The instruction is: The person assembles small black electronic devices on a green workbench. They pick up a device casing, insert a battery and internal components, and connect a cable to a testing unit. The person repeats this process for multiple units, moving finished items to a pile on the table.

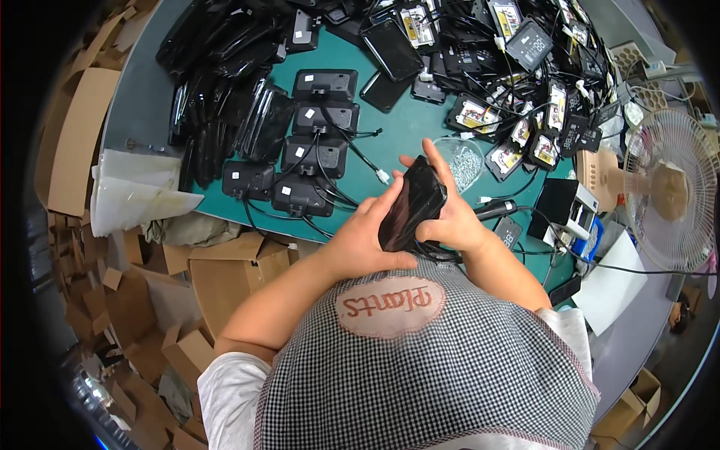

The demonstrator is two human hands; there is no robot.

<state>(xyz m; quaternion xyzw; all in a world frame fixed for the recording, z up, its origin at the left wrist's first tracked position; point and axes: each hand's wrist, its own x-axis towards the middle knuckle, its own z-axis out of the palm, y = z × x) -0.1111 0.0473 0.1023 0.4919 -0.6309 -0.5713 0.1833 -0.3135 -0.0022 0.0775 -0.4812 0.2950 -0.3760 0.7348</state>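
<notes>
Close in front of my apron, I hold a glossy black rectangular display unit (411, 204) tilted between both hands. My left hand (366, 238) grips its left side, thumb along the lower end. My right hand (456, 211) wraps its right side, with the index finger stretched up past the top edge. The unit's underside is hidden. Left of it, several black housings with cables (325, 118) lie back-up on the green mat (375, 146). A clear dish of small screws (466, 166) sits just beyond my right hand, and a black handheld tool (495, 209) lies beside it.
Black covers (217, 112) are piled at the far left; cabled display modules (517, 112) heap up at the far right. A fan (671, 191) stands right, near a black-and-white box (561, 210). White foam sheets (139, 191) hang at the left edge, above cardboard boxes (232, 274).
</notes>
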